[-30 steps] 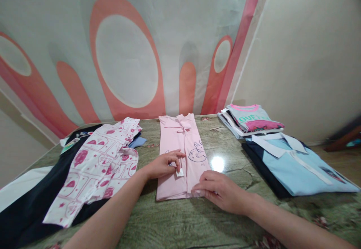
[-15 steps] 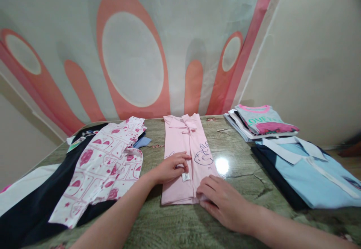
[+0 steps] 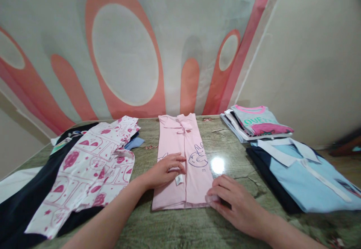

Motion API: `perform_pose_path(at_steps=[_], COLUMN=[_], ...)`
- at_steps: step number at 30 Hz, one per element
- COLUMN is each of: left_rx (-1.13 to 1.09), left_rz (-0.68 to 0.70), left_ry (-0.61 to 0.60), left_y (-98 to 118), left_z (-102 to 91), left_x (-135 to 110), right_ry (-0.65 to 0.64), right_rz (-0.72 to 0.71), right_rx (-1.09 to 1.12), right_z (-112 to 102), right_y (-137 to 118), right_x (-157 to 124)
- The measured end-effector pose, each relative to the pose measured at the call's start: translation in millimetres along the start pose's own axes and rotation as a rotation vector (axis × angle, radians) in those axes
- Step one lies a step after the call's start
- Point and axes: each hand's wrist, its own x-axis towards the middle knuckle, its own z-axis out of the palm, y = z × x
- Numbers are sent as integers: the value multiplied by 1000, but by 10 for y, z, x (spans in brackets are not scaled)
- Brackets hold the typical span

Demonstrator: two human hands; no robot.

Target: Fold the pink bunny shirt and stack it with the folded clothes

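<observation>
A pink garment (image 3: 180, 155) with a bunny drawing lies folded lengthwise in the middle of the table. My left hand (image 3: 165, 170) rests flat on its middle, fingers stretched out beside a small white label (image 3: 178, 180). My right hand (image 3: 235, 204) sits at the garment's near right corner, fingers curled down onto the hem; whether it pinches the cloth I cannot make out.
A white garment with pink prints (image 3: 93, 166) lies on dark clothes (image 3: 25, 204) at the left. At the right are a light blue collared shirt (image 3: 304, 173) and a small folded stack (image 3: 255, 121). The green patterned table (image 3: 180, 226) meets a wall with orange shapes.
My right hand slid rightward along the garment's bottom edge to its corner. My left hand stayed on the cloth. The view shifted slightly.
</observation>
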Motion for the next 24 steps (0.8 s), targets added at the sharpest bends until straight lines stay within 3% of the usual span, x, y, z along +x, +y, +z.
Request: perform_pose_path(at_steps=[3, 6, 9, 18, 24], left_rx=[6, 9, 11, -13, -30], left_rz=[-6, 6, 4, 4, -16], left_ry=[-9, -13, -12, -16, -48], left_y=[-6, -17, -23, -58, -45], left_z=[-3, -10, -16, 9, -20], left_x=[3, 5, 10, 11, 21], right_ry=[60, 135, 95, -111, -229], right_rz=[134, 313, 404, 433, 478], right_rx=[34, -73, -215, -512, -430], right_z=[8, 18, -4, 32, -61], right_y=[44, 142, 196, -69, 9], right_x=[19, 72, 186, 375, 292])
